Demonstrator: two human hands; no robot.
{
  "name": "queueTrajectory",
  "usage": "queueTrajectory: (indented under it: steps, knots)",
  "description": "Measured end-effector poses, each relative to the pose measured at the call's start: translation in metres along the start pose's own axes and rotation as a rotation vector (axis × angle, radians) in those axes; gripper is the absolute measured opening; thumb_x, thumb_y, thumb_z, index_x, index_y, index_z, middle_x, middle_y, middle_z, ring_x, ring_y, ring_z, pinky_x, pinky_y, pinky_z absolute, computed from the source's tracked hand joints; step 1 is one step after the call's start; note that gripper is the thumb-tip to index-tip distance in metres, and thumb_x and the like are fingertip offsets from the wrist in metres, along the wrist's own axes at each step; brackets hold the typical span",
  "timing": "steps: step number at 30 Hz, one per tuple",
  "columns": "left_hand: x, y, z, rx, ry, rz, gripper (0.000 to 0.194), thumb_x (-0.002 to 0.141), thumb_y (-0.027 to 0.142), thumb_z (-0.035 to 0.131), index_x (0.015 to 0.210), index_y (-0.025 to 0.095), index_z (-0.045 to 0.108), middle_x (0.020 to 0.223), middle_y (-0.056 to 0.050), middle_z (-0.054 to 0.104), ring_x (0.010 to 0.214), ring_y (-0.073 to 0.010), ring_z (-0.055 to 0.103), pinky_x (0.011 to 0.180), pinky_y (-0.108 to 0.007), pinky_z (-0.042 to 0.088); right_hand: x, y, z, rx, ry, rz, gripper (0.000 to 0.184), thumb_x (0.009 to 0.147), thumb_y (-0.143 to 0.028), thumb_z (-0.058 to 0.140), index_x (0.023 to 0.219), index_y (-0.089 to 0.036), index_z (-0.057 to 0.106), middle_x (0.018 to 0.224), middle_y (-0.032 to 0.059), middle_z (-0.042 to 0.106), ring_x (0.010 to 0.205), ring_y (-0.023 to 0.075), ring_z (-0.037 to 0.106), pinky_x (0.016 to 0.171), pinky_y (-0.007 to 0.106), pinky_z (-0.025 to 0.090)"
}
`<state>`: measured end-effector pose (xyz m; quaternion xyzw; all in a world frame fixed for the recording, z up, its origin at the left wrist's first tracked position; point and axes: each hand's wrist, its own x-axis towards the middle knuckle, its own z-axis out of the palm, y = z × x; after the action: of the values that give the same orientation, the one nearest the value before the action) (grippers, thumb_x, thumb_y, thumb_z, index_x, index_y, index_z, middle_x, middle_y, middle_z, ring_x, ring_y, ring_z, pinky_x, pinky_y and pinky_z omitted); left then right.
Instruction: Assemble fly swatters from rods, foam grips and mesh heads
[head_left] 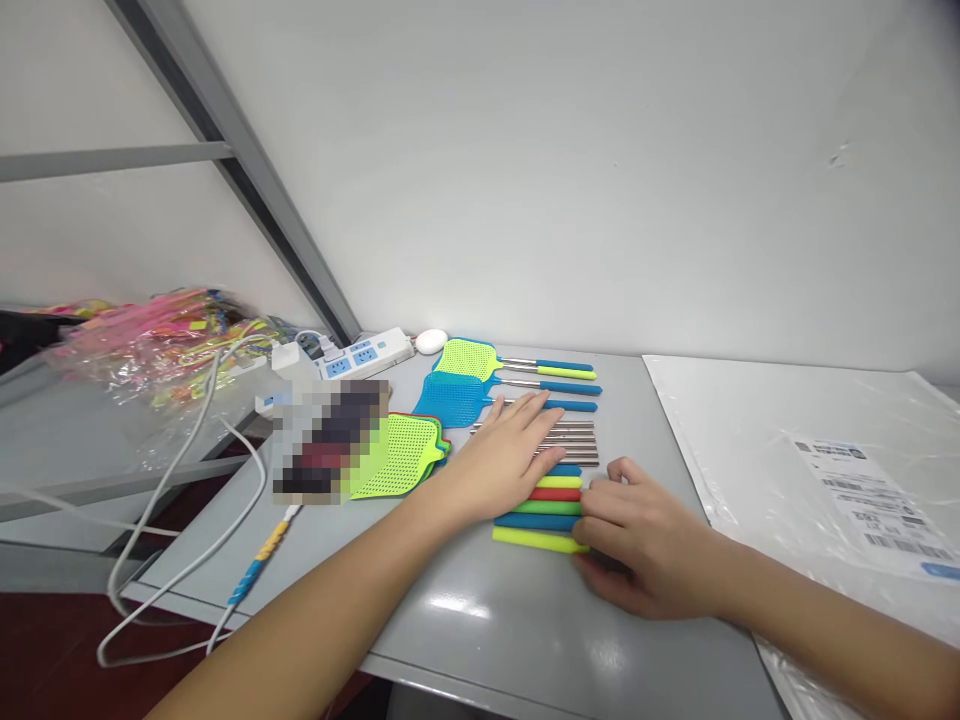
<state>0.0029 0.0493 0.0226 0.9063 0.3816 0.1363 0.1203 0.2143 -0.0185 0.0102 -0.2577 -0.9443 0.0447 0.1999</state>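
Note:
My left hand (514, 455) lies palm down with fingers spread, partly covering a row of thin metal rods (574, 440). Its thumb rests just above several coloured handle tubes laid side by side, among them a red tube (559, 495), a green tube (551, 508) and a blue tube (536, 522). At the tubes' right ends is my right hand (649, 545), its fingers curled. The end of the nearest yellow tube (532, 540) sits between its thumb and index finger. Behind the left hand lie blue and yellow fly swatters (454, 398) with metal shafts.
More swatter heads (401, 455) are stacked left of my left forearm, beside a pixelated object (330, 440) with a cable. A power strip (367, 355) and a white oval object (431, 342) stand near the wall. A white plastic package (757, 450) covers the right side.

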Motion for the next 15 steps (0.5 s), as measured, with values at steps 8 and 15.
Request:
queueTrajectory:
  steps: [8, 15]
  knots:
    - [0.0011, 0.003, 0.0002, 0.006, -0.012, -0.003, 0.05, 0.103, 0.047, 0.027, 0.144, 0.023, 0.039, 0.158, -0.009, 0.031, 0.148, -0.023, 0.023, 0.121, -0.051, 0.015, -0.0005, 0.002, 0.001, 0.025, 0.022, 0.043, 0.01, 0.088, -0.021, 0.05, 0.078, -0.019, 0.054, 0.07, -0.0009, 0.052, 0.066, 0.0144, 0.04, 0.072, 0.035, 0.027]
    - [-0.0024, 0.0096, -0.004, 0.014, -0.049, 0.005, 0.053, 0.102, 0.051, 0.027, 0.146, 0.024, 0.037, 0.16, -0.009, 0.027, 0.149, -0.0252, 0.02, 0.121, -0.051, 0.014, -0.0004, 0.0036, 0.0015, 0.06, 0.008, 0.078, 0.009, 0.088, -0.023, 0.051, 0.079, -0.019, 0.053, 0.073, -0.0007, 0.053, 0.067, 0.0143, 0.04, 0.073, 0.035, 0.027]
